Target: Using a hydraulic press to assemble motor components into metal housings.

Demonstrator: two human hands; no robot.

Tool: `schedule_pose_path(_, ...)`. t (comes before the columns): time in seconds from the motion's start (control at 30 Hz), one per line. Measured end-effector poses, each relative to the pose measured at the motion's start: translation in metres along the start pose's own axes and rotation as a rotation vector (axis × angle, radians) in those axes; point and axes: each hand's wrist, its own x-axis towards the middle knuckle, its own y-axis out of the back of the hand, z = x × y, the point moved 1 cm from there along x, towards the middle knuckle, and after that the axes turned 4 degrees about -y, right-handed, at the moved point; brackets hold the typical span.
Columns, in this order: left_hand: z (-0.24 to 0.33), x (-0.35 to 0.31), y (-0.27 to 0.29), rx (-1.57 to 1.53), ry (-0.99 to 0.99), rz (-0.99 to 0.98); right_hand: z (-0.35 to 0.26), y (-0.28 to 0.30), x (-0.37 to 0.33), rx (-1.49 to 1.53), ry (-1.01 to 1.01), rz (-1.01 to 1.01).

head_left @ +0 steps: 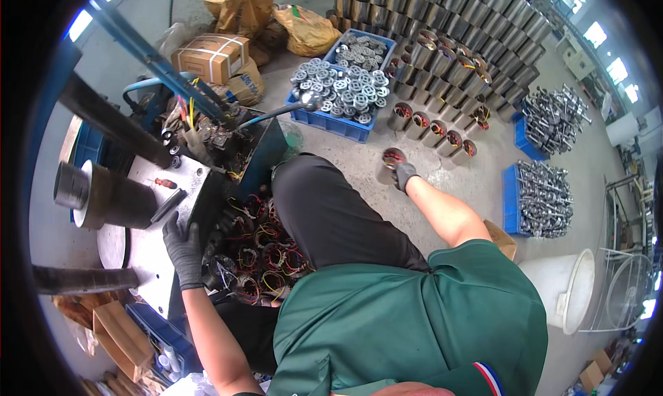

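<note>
My right hand [405, 176], in a dark glove, is closed on the side of a metal motor housing [385, 174] with red windings inside. It stands out in front of several similar housings [435, 135] on the floor. My left hand [184, 252], also gloved, lies over the press's pale metal table [148, 258] with its fingers extended. Its fingertips are beside a dark bar [168, 206], and whether they touch it I cannot tell. Behind the bar is a thick metal cylinder [114, 196]. A small red object [166, 183] lies on the table.
Wound stator cores with coloured wires [269, 258] fill the space between the press and my leg. Blue crates hold round metal end caps [338, 92] ahead and shafted rotors [545, 199] to the right. Stacked metal cylinders [449, 23] stand behind. A white bin [577, 292] is at right.
</note>
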Motion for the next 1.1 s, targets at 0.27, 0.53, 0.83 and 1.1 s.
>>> schedule_pose_path(0.27,-0.016,-0.011,-0.006,0.35,-0.182,-0.055,0.084,0.188,0.201,0.287,-0.108,0.619)
schedule_pose_path(0.53,-0.015,-0.017,-0.015,0.396,-0.211,-0.012,-0.054,0.244,0.103,0.534,0.435,0.577)
schedule_pose_path(0.83,-0.015,-0.02,-0.02,0.377,-0.189,-0.01,-0.128,0.279,0.135,0.474,0.226,0.729)
schedule_pose_path(1.1,-0.007,-0.021,-0.02,0.383,-0.183,-0.012,-0.131,0.287,0.16,0.544,0.306,0.596)
